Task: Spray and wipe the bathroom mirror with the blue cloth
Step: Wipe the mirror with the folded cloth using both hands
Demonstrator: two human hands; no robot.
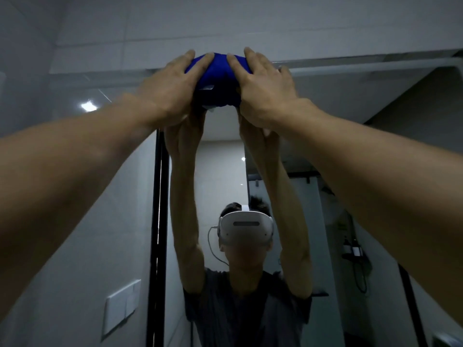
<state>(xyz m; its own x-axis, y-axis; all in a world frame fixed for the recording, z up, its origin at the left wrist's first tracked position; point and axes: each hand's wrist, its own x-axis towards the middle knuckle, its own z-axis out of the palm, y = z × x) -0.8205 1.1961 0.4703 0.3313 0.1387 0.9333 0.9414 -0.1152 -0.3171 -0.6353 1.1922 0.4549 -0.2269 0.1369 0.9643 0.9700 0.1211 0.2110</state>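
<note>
Pressing blue cloth (216,71) to mirror (350,103) top edge, left hand (172,90), right hand (264,87), grip spread, room below

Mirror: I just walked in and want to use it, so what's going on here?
A person is wiping the mirror near its top edge. Both arms reach up, and the left hand and right hand together press a bunched blue cloth against the glass. No spray bottle is in view.

dim rm, grey tiled wall (150,21), black vert strip (157,221), white wall plate (122,306) btm left.
</note>
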